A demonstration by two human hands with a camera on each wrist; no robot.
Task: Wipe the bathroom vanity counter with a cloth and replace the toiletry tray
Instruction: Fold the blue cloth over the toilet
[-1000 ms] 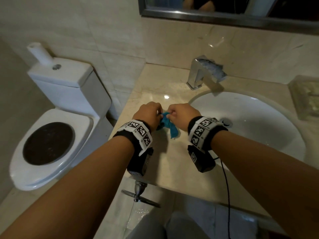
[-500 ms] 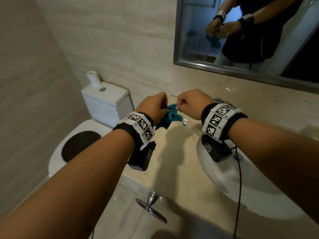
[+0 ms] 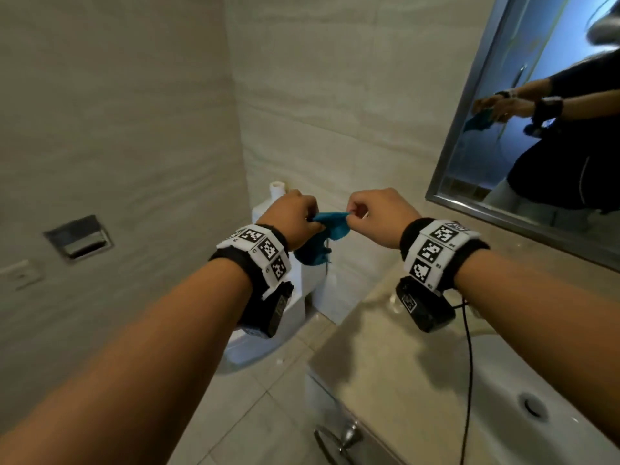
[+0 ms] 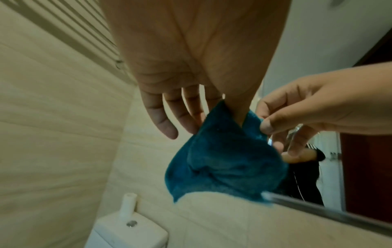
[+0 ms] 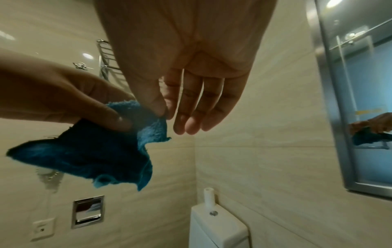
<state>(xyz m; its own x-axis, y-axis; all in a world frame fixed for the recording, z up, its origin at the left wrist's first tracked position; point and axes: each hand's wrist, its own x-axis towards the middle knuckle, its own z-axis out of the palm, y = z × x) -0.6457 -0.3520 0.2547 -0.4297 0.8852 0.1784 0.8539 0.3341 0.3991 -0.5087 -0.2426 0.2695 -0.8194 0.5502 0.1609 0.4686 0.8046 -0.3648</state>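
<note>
A small blue cloth [image 3: 330, 226] hangs in the air between my two hands, raised well above the beige vanity counter [image 3: 385, 370]. My left hand [image 3: 293, 218] pinches one top corner of the cloth [image 4: 224, 156] between thumb and fingers. My right hand [image 3: 372, 213] pinches the other top corner of the cloth [image 5: 101, 151] with thumb and forefinger, its other fingers hanging loose. The rest of the cloth droops below the hands. No toiletry tray is in view.
The white sink basin [image 3: 523, 397] is set into the counter at lower right. A toilet cistern [image 5: 218, 226] with a white roll on top stands against the far wall. A framed mirror [image 3: 543, 135] hangs at the right. A recessed paper holder [image 3: 79, 239] is on the left wall.
Both hands have lifted the cloth higher off the counter and pulled slightly apart, spreading its top edge. The head view has swung left and up, away from the basin.
</note>
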